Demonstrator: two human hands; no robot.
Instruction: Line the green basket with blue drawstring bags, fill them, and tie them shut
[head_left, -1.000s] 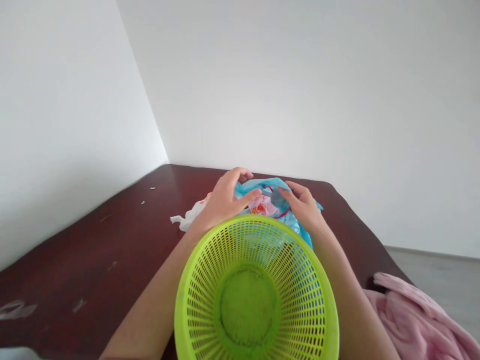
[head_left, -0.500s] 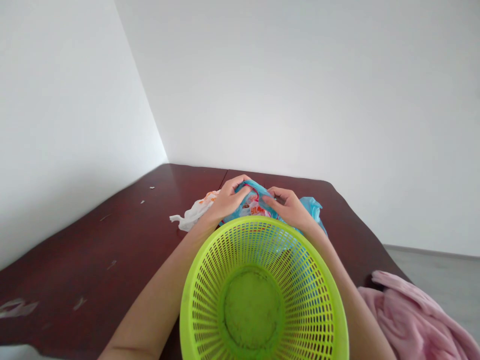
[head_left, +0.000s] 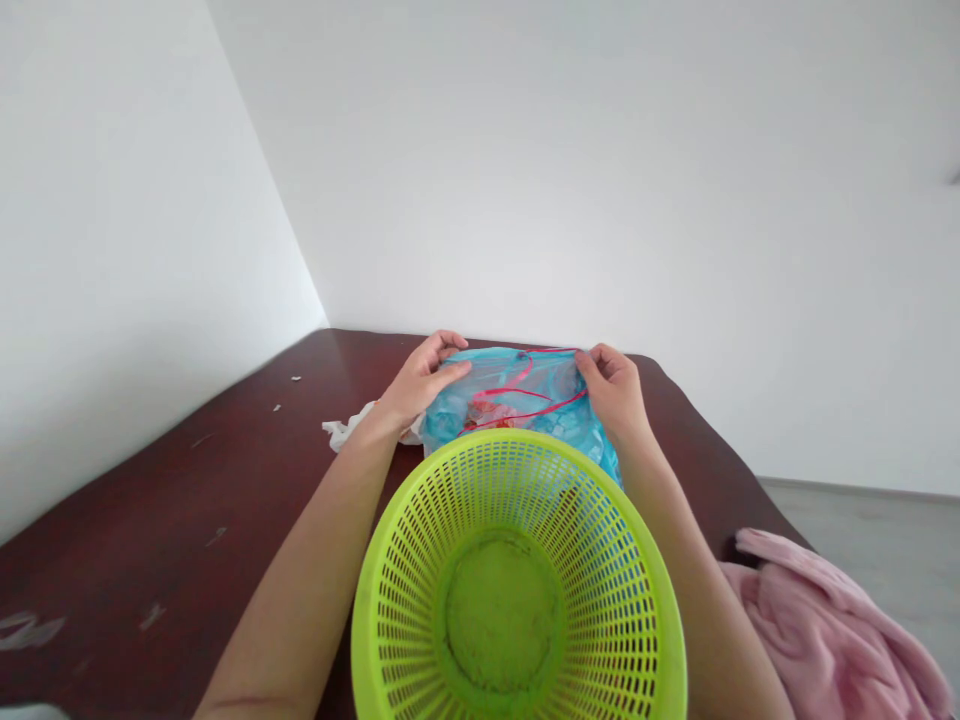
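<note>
A thin blue plastic bag (head_left: 559,420) with a red drawstring is stretched wide between my hands, just beyond the green basket. My left hand (head_left: 424,385) holds its left upper edge between thumb and fingers. At the right upper corner, my right hand (head_left: 615,390) pinches the rim beside the red string. Something red and orange shows through or inside the bag, too unclear to name. The round green plastic basket (head_left: 499,615), with slotted sides, stands between my forearms and hides the bag's lower part.
A crumpled white plastic bag (head_left: 345,432) lies behind my left wrist. Pink fluffy cloth (head_left: 832,630) is heaped at the right edge of the dark red table (head_left: 247,500). Small scraps dot the table's left side. White walls (head_left: 570,170) stand behind and to the left.
My hands have moved apart, left hand leftward and right hand rightward. The blue bag's bunched mouth is now spread wide, with the red drawstring stretched across it.
</note>
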